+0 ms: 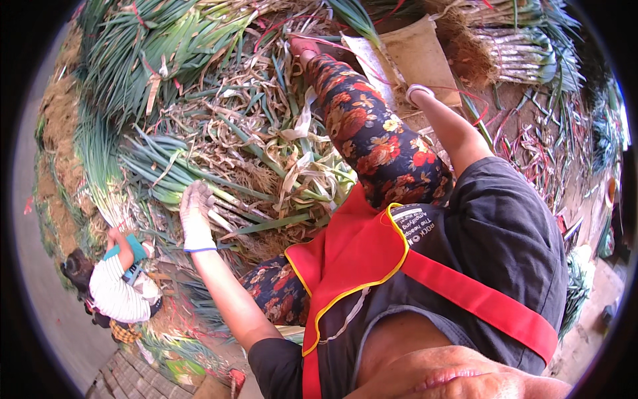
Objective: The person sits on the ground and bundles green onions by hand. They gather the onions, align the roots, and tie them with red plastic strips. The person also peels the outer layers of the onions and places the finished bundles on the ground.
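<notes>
My left hand [197, 207], in a pale glove, is at a loose heap of spring onions [159, 156] on the left, its fingers curled over some white stems. Farther forward and to the right, my right hand [403, 93] is small in view and partly hidden by its wrist. It appears closed on the lower end of a slim spring onion bunch [359, 18], whose green leaves point away from me. Beneath that hand lies a tan board [419, 56] with a white sheet [369, 63] at its left.
Dry peelings [226, 113] cover the ground between my legs. Tied spring onion bundles lie at the far left [126, 60] and far right [515, 53]. Red ties [515, 143] are scattered on the right. Another person [123, 286] sits at the left, hands on onion stems.
</notes>
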A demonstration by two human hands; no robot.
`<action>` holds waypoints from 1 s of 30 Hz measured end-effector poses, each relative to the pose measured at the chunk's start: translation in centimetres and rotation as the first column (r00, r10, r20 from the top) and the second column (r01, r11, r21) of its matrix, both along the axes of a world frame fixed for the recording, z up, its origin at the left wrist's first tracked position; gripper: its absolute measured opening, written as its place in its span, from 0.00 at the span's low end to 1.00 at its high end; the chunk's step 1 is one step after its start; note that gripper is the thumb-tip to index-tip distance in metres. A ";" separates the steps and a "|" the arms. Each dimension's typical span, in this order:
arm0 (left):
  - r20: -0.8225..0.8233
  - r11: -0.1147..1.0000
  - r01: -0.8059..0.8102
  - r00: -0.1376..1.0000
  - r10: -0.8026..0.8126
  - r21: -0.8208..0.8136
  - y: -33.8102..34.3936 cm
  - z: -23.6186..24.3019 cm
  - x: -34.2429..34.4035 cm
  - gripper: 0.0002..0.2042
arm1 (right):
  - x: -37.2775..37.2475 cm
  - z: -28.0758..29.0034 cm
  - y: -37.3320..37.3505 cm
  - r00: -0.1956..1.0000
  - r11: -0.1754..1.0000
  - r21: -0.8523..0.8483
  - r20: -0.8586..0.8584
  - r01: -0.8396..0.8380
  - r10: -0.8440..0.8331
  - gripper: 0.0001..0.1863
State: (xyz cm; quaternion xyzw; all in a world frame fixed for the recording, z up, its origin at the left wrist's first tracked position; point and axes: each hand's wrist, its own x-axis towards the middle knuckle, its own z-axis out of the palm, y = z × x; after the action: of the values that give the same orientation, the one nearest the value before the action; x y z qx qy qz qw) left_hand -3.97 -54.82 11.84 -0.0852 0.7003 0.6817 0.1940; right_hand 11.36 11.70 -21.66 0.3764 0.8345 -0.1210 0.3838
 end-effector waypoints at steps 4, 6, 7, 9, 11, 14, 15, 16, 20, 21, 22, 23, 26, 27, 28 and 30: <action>-0.078 1.000 -0.031 0.997 0.031 -0.004 -0.5 3.3 1.9 0.20 | -2.4 7.0 0.5 0.973 0.979 0.054 -0.106 -0.198 0.203 0.11; -0.178 0.995 -0.101 0.979 0.098 -0.005 -0.4 5.0 2.7 0.18 | -6.0 13.1 -0.7 0.806 0.899 0.086 -0.413 -0.429 0.424 0.14; -0.185 0.989 -0.147 0.972 0.147 0.013 0.0 6.0 2.5 0.16 | -9.1 15.0 -1.2 0.869 0.949 0.047 -0.390 -0.310 0.304 0.14; -0.211 0.988 -0.156 0.966 0.151 -0.006 -2.0 6.2 2.6 0.15 | -16.5 21.0 -5.1 0.887 0.972 0.005 -0.409 -0.234 0.215 0.16; -0.296 0.991 -0.130 0.947 0.129 0.015 -4.5 5.4 2.5 0.14 | -21.0 29.1 -12.4 0.831 0.938 -0.024 -0.471 -0.347 0.295 0.17; -0.387 0.975 -0.206 0.908 0.159 -0.082 -5.1 5.7 2.8 0.11 | -27.3 29.1 -18.0 -0.237 -0.035 0.512 -0.336 -0.859 0.912 0.17; -0.393 0.967 -0.239 0.900 0.189 -0.083 -5.6 5.5 3.1 0.10 | -28.0 29.6 -23.3 -0.269 -0.113 0.441 -0.309 -0.890 0.912 0.15; -0.416 0.956 -0.259 0.891 0.182 -0.137 -5.8 5.3 3.4 0.10 | -27.6 28.8 -27.7 -0.333 -0.200 0.398 -0.298 -0.895 0.895 0.15; -0.510 0.901 -0.300 0.853 0.106 -0.315 -7.7 4.2 4.3 0.09 | -24.3 25.0 -45.2 0.401 0.375 -0.144 -0.266 -0.916 0.877 0.16; -0.526 0.886 -0.289 0.848 0.061 -0.364 -7.7 4.2 3.9 0.09 | -24.4 21.5 -47.0 0.508 0.454 -0.242 -0.252 -0.857 0.824 0.18; -0.529 0.855 -0.301 0.848 0.037 -0.422 -7.8 4.1 3.7 0.09 | -24.2 17.4 -48.0 0.430 0.378 -0.218 -0.293 -0.900 0.854 0.18; -0.500 0.877 -0.277 0.865 0.049 -0.393 -7.2 4.3 3.3 0.09 | -24.0 12.6 -48.8 0.305 0.259 -0.172 -0.345 -0.950 0.888 0.18; -0.518 0.809 -0.240 0.851 -0.091 -0.537 -5.8 4.0 2.4 0.11 | -23.4 3.3 -52.1 0.137 0.104 -0.104 -0.410 -0.989 0.902 0.19; -0.486 0.836 -0.219 0.872 -0.064 -0.503 -5.8 3.5 2.5 0.11 | -23.7 3.1 -52.4 0.153 0.113 -0.125 -0.378 -0.986 0.913 0.20; -0.475 0.801 -0.216 0.875 -0.094 -0.558 -7.0 3.0 3.3 0.11 | -24.6 7.6 -51.3 0.096 0.049 -0.118 -0.436 -0.992 0.895 0.21; -0.448 0.822 -0.174 0.888 -0.108 -0.543 -6.9 3.3 3.2 0.11 | -28.2 16.0 -46.1 -0.011 -0.003 0.014 -0.556 -1.000 0.831 0.19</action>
State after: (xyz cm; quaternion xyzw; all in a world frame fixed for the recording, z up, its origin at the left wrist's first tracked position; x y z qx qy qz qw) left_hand -0.79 -61.76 15.18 0.0119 0.8950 0.4453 -0.0238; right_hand -16.84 -34.40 -5.62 -0.4157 0.8743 -0.0674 0.2414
